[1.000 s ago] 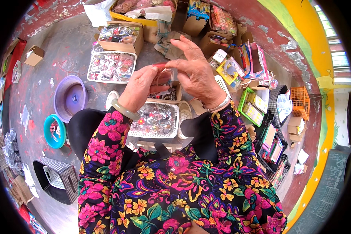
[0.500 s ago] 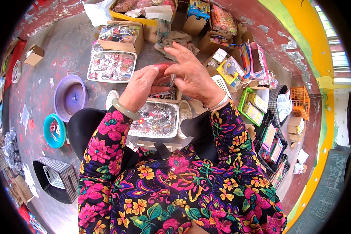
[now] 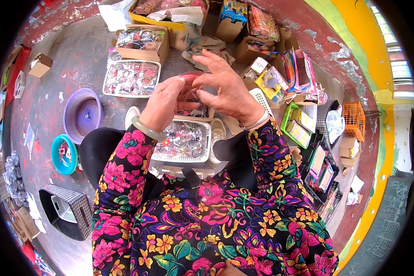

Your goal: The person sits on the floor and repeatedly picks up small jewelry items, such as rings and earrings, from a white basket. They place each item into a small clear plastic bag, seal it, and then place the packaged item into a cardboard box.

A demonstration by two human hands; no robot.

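My left hand [image 3: 163, 103] is closed round a small, shiny, see-through piece [image 3: 188, 94] with a reddish part at its top; fingers hide much of it, and its exact kind cannot be told. From the other side, my right hand [image 3: 232, 94] pinches at it with thumb and index finger, the other fingers raised and spread. Below both hands, a white plastic basket [image 3: 179, 159] full of small clear-wrapped items sits between my shoes. Another white basket [image 3: 131, 95] of similar packets lies farther off to the left, in front of a cardboard box [image 3: 163, 49] of packets.
A purple basin [image 3: 70, 115] and a teal basin [image 3: 55, 154] stand on the floor at left, near a checked bin [image 3: 83, 209]. Along the right wall are a green basket [image 3: 286, 122], black crates [image 3: 324, 161] and an orange crate [image 3: 354, 122]. Several goods-filled boxes [image 3: 227, 30] line the back.
My right thumb and index finger have shifted slightly left, closer to my left fingers. The see-through piece between them shows differently; everything else stays put.
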